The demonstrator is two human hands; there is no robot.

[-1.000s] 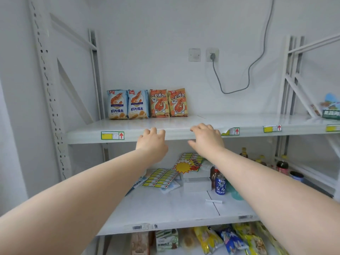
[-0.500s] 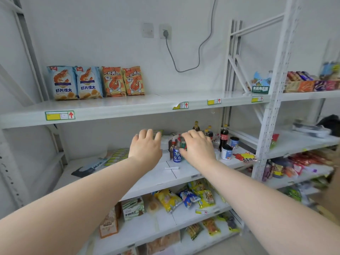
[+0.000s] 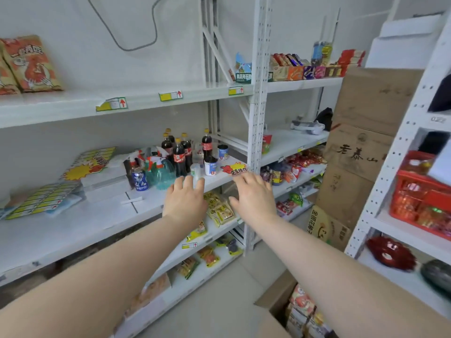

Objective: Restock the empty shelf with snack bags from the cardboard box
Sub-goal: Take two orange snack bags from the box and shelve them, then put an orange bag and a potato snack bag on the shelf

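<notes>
My left hand (image 3: 185, 203) and my right hand (image 3: 253, 195) are stretched out side by side in front of the middle shelf, palms down, fingers apart, holding nothing. The open cardboard box (image 3: 275, 320) sits on the floor at the bottom right, with orange snack bags (image 3: 301, 311) standing inside it. On the upper white shelf (image 3: 73, 106) at the far left stand orange shrimp-snack bags (image 3: 30, 64); most of that shelf is bare.
Cola bottles (image 3: 179, 157), spray bottles and a blue can (image 3: 139, 181) crowd the middle shelf. A white shelf post (image 3: 257, 118) rises just beyond my right hand. Stacked cardboard boxes (image 3: 361, 152) and a red basket (image 3: 422, 201) stand to the right.
The view has swung right and down, away from the stocked bags. Both hands have dropped from the upper shelf edge to the middle shelf level. The floor box has come into view.
</notes>
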